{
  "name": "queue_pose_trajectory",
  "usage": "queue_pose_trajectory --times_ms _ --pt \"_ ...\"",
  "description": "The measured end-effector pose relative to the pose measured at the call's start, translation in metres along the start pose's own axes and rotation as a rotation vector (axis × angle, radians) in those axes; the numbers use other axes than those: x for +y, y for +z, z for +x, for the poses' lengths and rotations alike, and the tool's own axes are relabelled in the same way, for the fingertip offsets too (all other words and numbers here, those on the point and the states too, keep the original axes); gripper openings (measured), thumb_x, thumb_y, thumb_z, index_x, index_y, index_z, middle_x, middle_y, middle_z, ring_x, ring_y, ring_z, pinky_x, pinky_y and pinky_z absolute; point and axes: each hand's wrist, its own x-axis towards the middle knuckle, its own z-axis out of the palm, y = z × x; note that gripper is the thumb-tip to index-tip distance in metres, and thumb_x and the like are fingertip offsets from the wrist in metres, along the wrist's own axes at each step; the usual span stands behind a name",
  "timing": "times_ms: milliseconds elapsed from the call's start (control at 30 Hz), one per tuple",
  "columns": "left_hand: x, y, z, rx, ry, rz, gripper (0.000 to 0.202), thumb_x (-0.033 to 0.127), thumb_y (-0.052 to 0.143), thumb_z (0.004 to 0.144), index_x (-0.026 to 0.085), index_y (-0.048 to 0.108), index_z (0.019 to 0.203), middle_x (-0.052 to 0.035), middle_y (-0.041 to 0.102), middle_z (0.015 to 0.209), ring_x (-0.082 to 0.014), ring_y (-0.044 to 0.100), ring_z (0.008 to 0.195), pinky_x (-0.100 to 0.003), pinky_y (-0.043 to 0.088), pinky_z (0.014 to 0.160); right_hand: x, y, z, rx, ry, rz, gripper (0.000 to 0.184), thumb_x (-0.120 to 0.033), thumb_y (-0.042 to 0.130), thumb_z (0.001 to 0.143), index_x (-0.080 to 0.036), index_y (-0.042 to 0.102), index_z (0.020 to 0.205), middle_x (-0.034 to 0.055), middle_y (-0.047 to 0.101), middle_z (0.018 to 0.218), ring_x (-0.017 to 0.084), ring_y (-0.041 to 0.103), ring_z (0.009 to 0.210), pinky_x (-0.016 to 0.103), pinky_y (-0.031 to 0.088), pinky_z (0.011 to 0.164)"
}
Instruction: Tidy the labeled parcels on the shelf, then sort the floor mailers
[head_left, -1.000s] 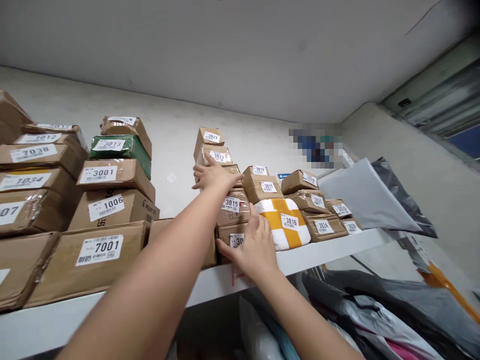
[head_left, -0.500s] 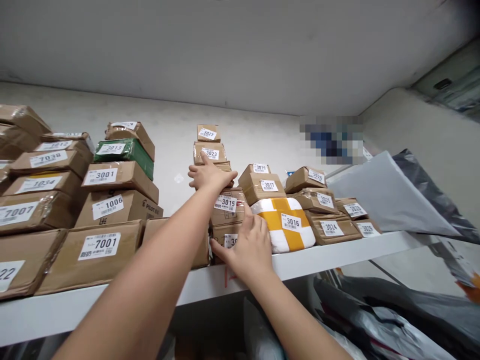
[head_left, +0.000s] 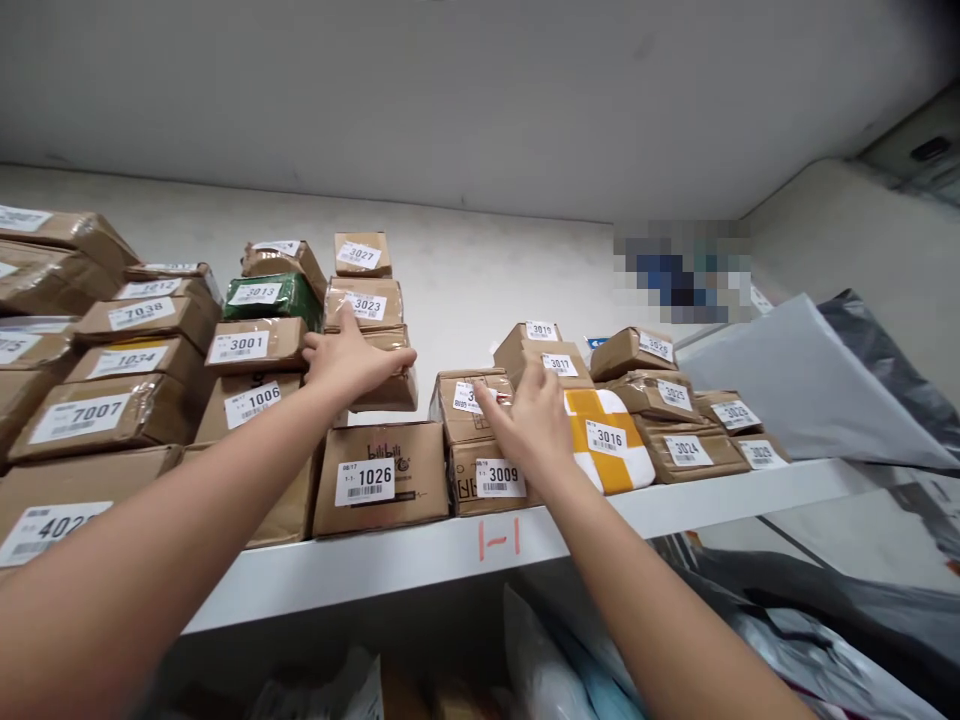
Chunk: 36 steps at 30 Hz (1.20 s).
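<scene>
My left hand [head_left: 351, 362] spans the lowest of three stacked cardboard boxes, its thumb at the right side and fingers at the left and front. This lowest box [head_left: 397, 385] is partly hidden by the hand. Resting on it are box 3023 [head_left: 382, 308] and, at the top, the smaller box 3027 [head_left: 358, 254]. A strip of wall shows between the stack and box 1026 [head_left: 420, 465] below. My right hand [head_left: 536, 425], fingers apart, is in front of a taped box [head_left: 454, 420] on box 3009 [head_left: 472, 490]; whether it touches them I cannot tell.
The white shelf [head_left: 442, 540] carries more labelled parcels. Left stand taller stacks, including a green box [head_left: 300, 298] and box 7007 [head_left: 82, 415]. On the right are an orange-and-white parcel [head_left: 611, 440], box 3024 [head_left: 697, 455] and a grey bag [head_left: 810, 380]. Plastic bags lie below.
My left hand has moved left with the three-box stack, from above the taped box to above box 1026. My right hand has drawn slightly right and up; box 3009's label now shows.
</scene>
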Motion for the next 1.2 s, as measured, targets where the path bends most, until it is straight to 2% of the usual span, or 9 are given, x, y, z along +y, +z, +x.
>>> queue_pose_trajectory --times_ms 200,300,433,533,633,733,867,1067,1200 --pt "-0.024 0.008 -0.02 -0.094 0.019 -0.032 0.121 0.071 0.064 0.053 0.023 0.01 0.15 -0.0267 0.033 0.136 -0.0565 0.04 0.124 -0.066 0.043 0.088 0.053 -0.015 0.009 0.159 0.051 -0.035 0.065 -0.053 0.045 0.084 -0.013 0.035 0.134 0.021 0.046 0.13 0.035 0.041 0.123 0.048 0.034 0.104" --pt "-0.027 0.011 -0.024 -0.099 -0.005 -0.047 0.122 0.075 0.061 0.054 0.02 0.008 0.15 -0.0283 0.032 0.136 -0.0585 0.037 0.125 -0.068 0.042 0.087 0.073 -0.02 0.025 0.131 0.191 -0.147 0.074 -0.051 0.05 0.081 -0.006 0.033 0.137 0.0251 0.046 0.13 0.038 0.041 0.125 0.047 0.032 0.105" --pt "-0.028 0.011 -0.023 -0.114 -0.012 0.014 0.123 0.081 0.054 0.055 0.018 0.007 0.15 -0.028 0.027 0.139 -0.06 0.032 0.126 -0.066 0.042 0.088 0.078 -0.025 0.055 -0.011 0.235 -0.236 0.096 -0.064 0.057 0.074 -0.006 0.025 0.143 0.0297 0.048 0.13 0.043 0.044 0.125 0.049 0.035 0.101" --pt "-0.033 0.013 -0.024 -0.124 0.017 0.034 0.123 0.086 0.048 0.056 0.017 0.006 0.149 -0.0277 0.025 0.14 -0.0611 0.03 0.125 -0.067 0.039 0.09 0.072 -0.024 0.079 -0.143 0.279 -0.209 0.108 -0.074 0.059 0.066 -0.008 0.024 0.144 0.0307 0.048 0.132 0.044 0.048 0.122 0.05 0.039 0.098" --pt "-0.042 0.017 -0.028 -0.092 0.061 0.035 0.123 0.09 0.045 0.053 0.02 0.009 0.148 -0.0243 0.03 0.138 -0.0622 0.027 0.125 -0.07 0.035 0.091 0.067 -0.017 0.095 -0.178 0.228 -0.182 0.111 -0.069 0.066 0.06 -0.01 0.024 0.144 0.0277 0.05 0.131 0.042 0.046 0.125 0.049 0.041 0.096" --pt "-0.049 0.02 -0.033 -0.064 0.108 0.013 0.122 0.092 0.043 0.051 0.022 0.013 0.147 -0.0244 0.032 0.137 -0.0629 0.023 0.127 -0.073 0.033 0.09 0.063 -0.009 0.101 -0.115 0.235 -0.143 0.106 -0.058 0.069 0.06 -0.015 0.023 0.145 0.0234 0.053 0.128 0.04 0.046 0.124 0.049 0.042 0.094" --pt "-0.05 0.02 -0.041 -0.064 0.122 0.038 0.117 0.091 0.038 0.056 0.021 0.012 0.147 -0.0243 0.028 0.14 -0.0606 0.024 0.129 -0.069 0.036 0.092 0.05 -0.007 0.106 0.009 0.274 -0.096 0.103 -0.058 0.067 0.059 -0.024 0.024 0.146 0.0232 0.048 0.13 0.042 0.046 0.12 0.052 0.04 0.093" --pt "-0.049 0.025 -0.054 -0.002 0.202 0.054 0.106 0.082 0.038 0.068 0.017 0.015 0.148 -0.0262 0.007 0.149 -0.0594 0.008 0.136 -0.072 0.023 0.104 -0.003 -0.007 0.124 0.076 0.213 0.004 0.102 -0.057 0.07 0.058 -0.031 0.025 0.146 0.0208 0.041 0.133 0.042 0.043 0.121 0.053 0.039 0.094" --pt "-0.05 0.041 -0.076 0.158 0.49 0.122 0.086 0.068 0.043 0.076 0.021 0.026 0.146 -0.0203 0.003 0.152 -0.0513 0.003 0.141 -0.072 0.008 0.11 -0.041 0.012 0.114 0.048 0.187 0.051 0.106 -0.061 0.072 0.055 -0.025 0.028 0.145 0.0234 0.043 0.13 0.042 0.044 0.119 0.053 0.041 0.092"
